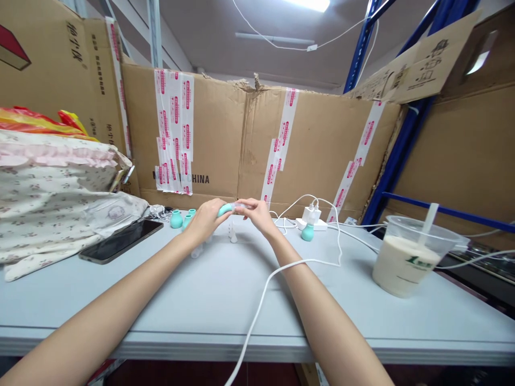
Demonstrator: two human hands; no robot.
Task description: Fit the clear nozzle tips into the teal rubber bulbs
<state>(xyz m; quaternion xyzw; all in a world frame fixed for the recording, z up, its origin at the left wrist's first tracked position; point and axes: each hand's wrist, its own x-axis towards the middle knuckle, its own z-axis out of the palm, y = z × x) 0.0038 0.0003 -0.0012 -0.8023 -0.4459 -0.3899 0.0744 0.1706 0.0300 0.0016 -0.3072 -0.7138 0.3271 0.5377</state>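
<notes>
My left hand [206, 219] is closed around a teal squeeze bulb [225, 209], held above the table. At the bulb's right end is a clear plastic piece [238, 206], pinched by the fingers of my right hand [258, 213]. The two parts meet between my hands; how far one sits in the other cannot be made out. A small clear nozzle-like piece [233, 234] stands on the table below. More clear pieces [197, 251] lie under my left wrist, partly hidden. Several teal bulbs [176, 219] stand to the left of that hand.
A teal bulb with a clear top [308, 232] stands right, before a white charger and power strip [311, 215]. A white cable [261, 300] crosses my right forearm. At the right is a drink cup [406, 268]; at the left, a phone [120, 241] and floral cloth [48, 198].
</notes>
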